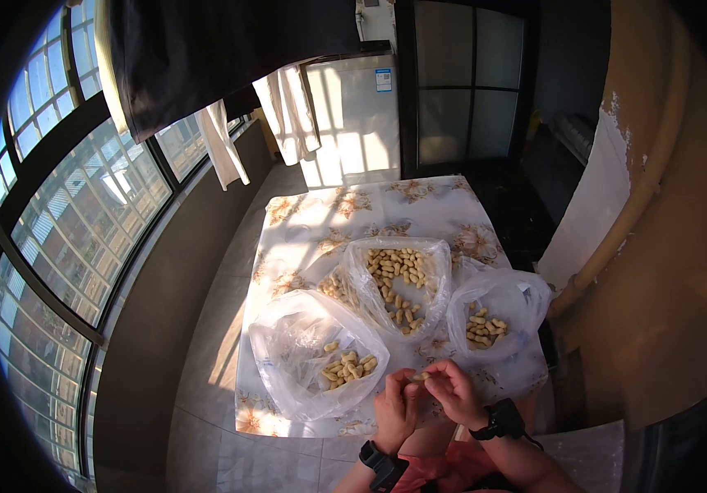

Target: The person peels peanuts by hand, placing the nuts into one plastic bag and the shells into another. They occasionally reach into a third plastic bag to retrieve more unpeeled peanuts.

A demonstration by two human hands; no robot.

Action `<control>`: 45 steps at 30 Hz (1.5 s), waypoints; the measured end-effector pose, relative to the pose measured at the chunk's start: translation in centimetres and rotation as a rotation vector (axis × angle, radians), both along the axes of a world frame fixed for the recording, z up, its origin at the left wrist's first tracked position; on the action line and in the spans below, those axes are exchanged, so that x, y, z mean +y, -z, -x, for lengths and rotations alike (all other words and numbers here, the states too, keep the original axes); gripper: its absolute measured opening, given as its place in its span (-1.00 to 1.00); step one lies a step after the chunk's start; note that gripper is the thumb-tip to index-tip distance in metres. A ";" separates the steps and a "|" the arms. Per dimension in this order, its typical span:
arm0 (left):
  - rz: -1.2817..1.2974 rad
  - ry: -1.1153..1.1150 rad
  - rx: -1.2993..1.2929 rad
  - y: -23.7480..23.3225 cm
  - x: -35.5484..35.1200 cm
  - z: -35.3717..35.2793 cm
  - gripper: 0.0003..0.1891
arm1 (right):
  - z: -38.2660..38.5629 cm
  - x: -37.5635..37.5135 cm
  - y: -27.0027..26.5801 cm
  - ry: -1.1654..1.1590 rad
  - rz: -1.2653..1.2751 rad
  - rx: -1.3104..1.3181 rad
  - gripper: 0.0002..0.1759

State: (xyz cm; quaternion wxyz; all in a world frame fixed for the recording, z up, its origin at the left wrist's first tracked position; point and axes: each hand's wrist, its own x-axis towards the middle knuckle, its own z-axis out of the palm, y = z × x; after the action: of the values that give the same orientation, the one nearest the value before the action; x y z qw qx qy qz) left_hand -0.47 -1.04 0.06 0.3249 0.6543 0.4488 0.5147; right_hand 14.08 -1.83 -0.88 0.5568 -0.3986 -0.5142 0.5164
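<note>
Close to the table's near edge, my left hand (397, 404) and my right hand (453, 392) meet, with a small peanut (421, 377) pinched between their fingertips. Its far side is partly covered by the fingers. Left of my hands lies an open clear plastic bag (283, 349) with a pile of unshelled peanuts (347, 369) in it. Straight ahead is a larger open bag (355, 267) of peanuts (403, 275). To the right, a third bag (526, 300) holds a smaller heap of peanuts (485, 328).
The table (287, 238) has a flowered white cloth. Windows (90, 214) line the left wall, and dark and white clothes (230, 66) hang above. A white refrigerator (353, 123) stands behind the table, next to a dark-framed glass door (468, 82). A pipe (624, 222) runs along the right wall.
</note>
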 end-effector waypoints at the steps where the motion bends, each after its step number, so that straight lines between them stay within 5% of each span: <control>1: 0.011 0.012 -0.006 0.0 0.0 0.0 -0.82 | 0.0 0.0 0.1 0.000 0.000 0.000 -0.80; 45: -0.019 -0.011 0.057 0.4 0.1 0.0 -0.88 | -0.1 0.0 0.2 -0.037 0.007 0.012 -0.77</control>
State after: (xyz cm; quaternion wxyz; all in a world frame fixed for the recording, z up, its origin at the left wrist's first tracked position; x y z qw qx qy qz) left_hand -0.48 -0.91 -0.33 0.3030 0.6693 0.4565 0.5019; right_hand 14.21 -1.82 -1.04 0.5490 -0.3880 -0.5162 0.5308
